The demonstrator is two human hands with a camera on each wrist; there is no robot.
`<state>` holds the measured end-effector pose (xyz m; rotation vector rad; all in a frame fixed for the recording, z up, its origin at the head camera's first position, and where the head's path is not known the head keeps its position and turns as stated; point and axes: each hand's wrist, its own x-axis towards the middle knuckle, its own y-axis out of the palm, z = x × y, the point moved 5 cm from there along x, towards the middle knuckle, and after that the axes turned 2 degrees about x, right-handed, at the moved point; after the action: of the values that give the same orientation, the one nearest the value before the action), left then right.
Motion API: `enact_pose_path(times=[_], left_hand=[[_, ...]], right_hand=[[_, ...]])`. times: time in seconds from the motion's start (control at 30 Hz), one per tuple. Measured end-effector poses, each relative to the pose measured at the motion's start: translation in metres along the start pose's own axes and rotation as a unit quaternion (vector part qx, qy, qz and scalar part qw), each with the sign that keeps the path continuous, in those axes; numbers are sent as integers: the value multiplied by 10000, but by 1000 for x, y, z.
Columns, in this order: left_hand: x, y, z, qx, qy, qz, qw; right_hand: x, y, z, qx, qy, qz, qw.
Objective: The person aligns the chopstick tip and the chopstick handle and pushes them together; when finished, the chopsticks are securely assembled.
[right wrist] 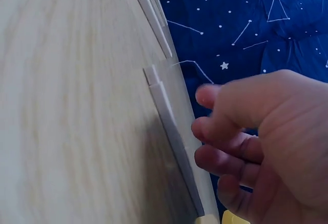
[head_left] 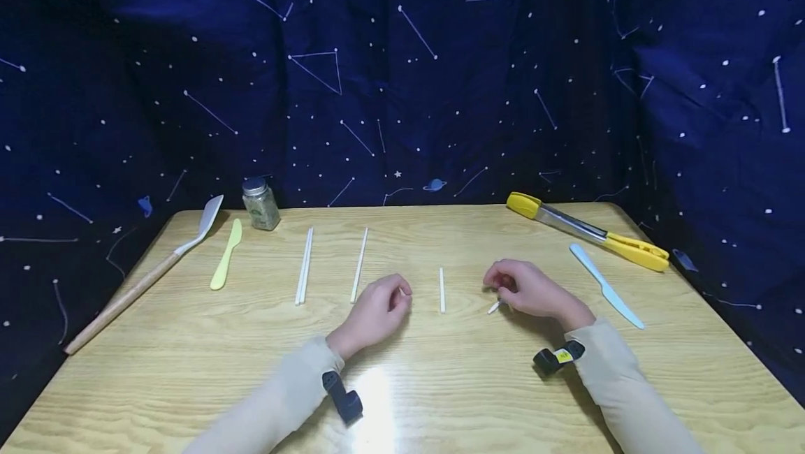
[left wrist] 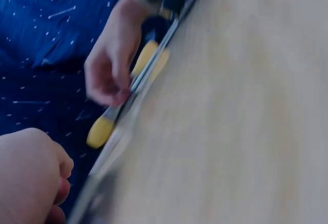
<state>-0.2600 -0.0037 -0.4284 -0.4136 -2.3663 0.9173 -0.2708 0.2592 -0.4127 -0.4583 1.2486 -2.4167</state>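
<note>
My left hand (head_left: 375, 311) hovers over the middle of the table with fingers loosely curled; nothing shows in its grasp. In the left wrist view, only the back of this hand (left wrist: 32, 177) and a few fingertips show. My right hand (head_left: 533, 289) is at the right, fingers loosely bent. Just below it the end of a thin white stick (head_left: 495, 307) pokes out, the rest hidden by the hand. The right wrist view shows that hand (right wrist: 271, 137) holding nothing, apart from the sticks on the table. Between the hands lies another white stick (head_left: 442, 291).
Left of the left hand are a white stick (head_left: 359, 265) and a close pair of white sticks (head_left: 304, 267). Further left stand a jar (head_left: 261, 205), a yellow knife (head_left: 227, 254) and a wooden-handled turner (head_left: 147, 278). At right lie a blue knife (head_left: 606, 288) and yellow tongs (head_left: 586, 229).
</note>
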Motion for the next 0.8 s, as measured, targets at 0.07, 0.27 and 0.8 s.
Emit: enact_pose_path(times=[0.07,0.27,0.8], left_hand=[[-2,11,-4,-160,68,139,9998],[9,33,-15,-94,237,-84,9996],[32,52,-17,1385,-913,-629,9841]], right_hand=[[1,3,0,22,11,27,10000],[0,7,-4,202,118,174,9996],[-3,5,-8,275,-125,136,9994]])
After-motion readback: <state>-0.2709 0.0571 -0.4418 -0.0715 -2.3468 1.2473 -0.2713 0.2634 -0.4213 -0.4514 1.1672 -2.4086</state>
